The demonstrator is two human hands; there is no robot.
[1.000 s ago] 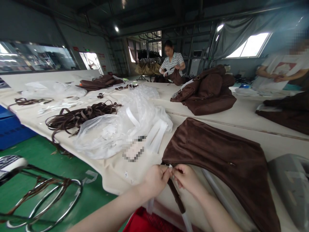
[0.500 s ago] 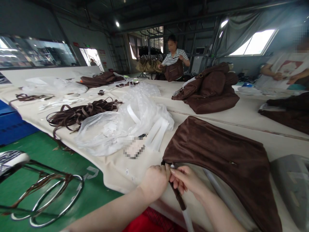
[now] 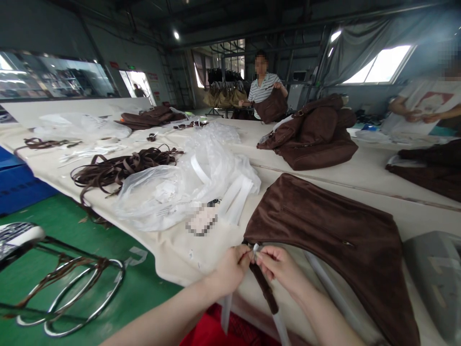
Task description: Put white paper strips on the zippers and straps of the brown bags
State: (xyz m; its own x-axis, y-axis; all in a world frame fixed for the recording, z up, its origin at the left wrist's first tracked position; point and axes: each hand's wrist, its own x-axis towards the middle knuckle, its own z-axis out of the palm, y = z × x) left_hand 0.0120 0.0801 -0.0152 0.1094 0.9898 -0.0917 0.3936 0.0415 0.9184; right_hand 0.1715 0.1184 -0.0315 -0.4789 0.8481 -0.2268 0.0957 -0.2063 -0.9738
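A dark brown handbag (image 3: 324, 226) lies on the table in front of me, with a small zip pull showing on its side. From its near left corner a brown strap (image 3: 264, 289) runs down toward me, and its lower part is wrapped in white material (image 3: 281, 330). At that corner my left hand (image 3: 230, 268) is closed in a pinch on a thin white strip (image 3: 256, 248). My right hand (image 3: 283, 266) pinches the same strip from the other side, fingertips close to the left ones. A pale length (image 3: 225, 313) hangs below my left wrist.
Crumpled clear plastic bags (image 3: 162, 197), a pile of brown straps (image 3: 124, 167) and a phone-like item (image 3: 202, 218) lie to the left. More brown bags (image 3: 320, 132) are heaped behind. A co-worker (image 3: 264, 89) holds a bag across the table. A metal-framed stool (image 3: 86, 293) stands at left.
The white strip now shows between my fingertips, and a pale length hangs below my left wrist. My hands have drawn slightly apart. The co-worker opposite has shifted the bag to the right.
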